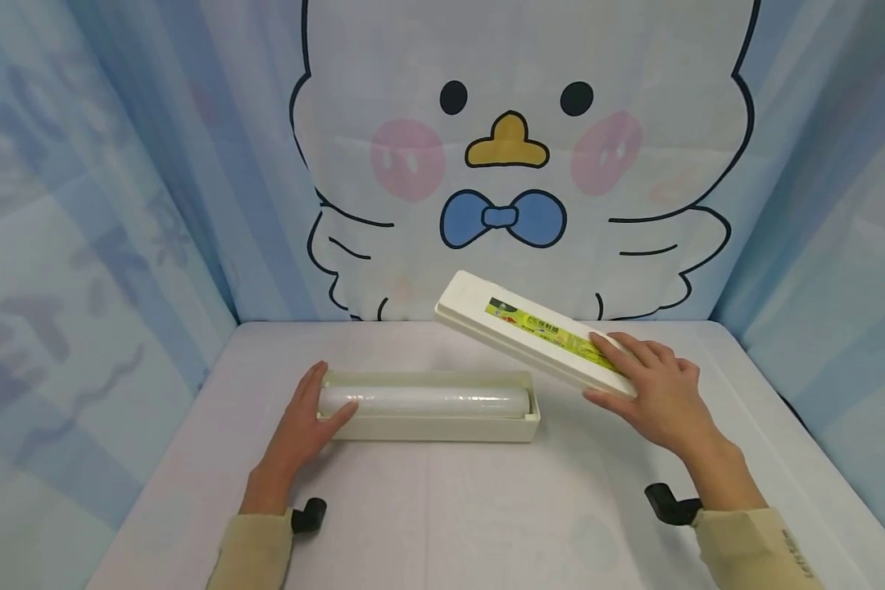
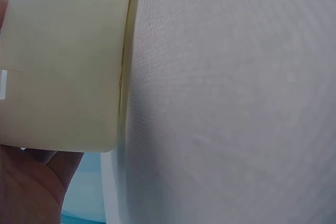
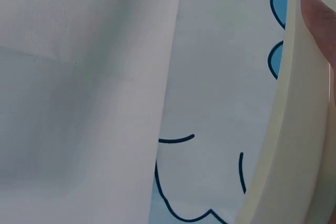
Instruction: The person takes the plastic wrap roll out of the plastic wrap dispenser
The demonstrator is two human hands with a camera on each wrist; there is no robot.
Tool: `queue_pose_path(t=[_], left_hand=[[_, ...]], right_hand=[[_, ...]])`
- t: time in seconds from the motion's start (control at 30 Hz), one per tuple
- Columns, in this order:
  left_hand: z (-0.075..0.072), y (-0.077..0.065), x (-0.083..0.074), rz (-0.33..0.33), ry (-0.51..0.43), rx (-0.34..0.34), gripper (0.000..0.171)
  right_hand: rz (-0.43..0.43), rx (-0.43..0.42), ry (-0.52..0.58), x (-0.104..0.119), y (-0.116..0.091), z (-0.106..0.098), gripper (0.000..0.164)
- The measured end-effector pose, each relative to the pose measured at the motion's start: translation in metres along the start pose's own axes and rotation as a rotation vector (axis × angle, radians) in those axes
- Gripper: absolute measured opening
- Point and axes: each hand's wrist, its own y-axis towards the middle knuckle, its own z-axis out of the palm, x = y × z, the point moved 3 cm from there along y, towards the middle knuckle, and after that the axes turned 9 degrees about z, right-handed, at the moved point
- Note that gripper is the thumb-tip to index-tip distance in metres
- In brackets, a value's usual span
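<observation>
A long cream box (image 1: pixel 435 429) lies on the table, its top uncovered. Inside it rests a shiny roll of cling film (image 1: pixel 442 401). My left hand (image 1: pixel 300 426) grips the box's left end, thumb over the near wall and fingers at the far corner. The left wrist view shows the box's smooth side (image 2: pixel 68 61) close up, with part of the hand (image 2: pixel 31 187) at its end. In my right hand (image 1: pixel 664 392) is the box's cream lid (image 1: pixel 479 307), raised above the table and tilted, its far left end higher. A yellow-green label (image 1: pixel 546 329) runs along the lid.
The box stands on a white-covered table (image 1: pixel 442 516). Behind it hangs a curtain (image 1: pixel 501 279) printed with a cartoon bird, and blue patterned curtains (image 1: pixel 118 246) close off both sides. Black wrist mounts (image 1: pixel 671 504) stick out from the sleeves.
</observation>
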Motion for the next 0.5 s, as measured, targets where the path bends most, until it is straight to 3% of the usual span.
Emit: queue_pose_path(t=[0.5], left_hand=[[0.000, 0.001, -0.001, -0.013, 0.008, 0.014, 0.096]], right_hand=[[0.049, -0.015, 0.012, -0.020, -0.007, -0.005, 0.083]])
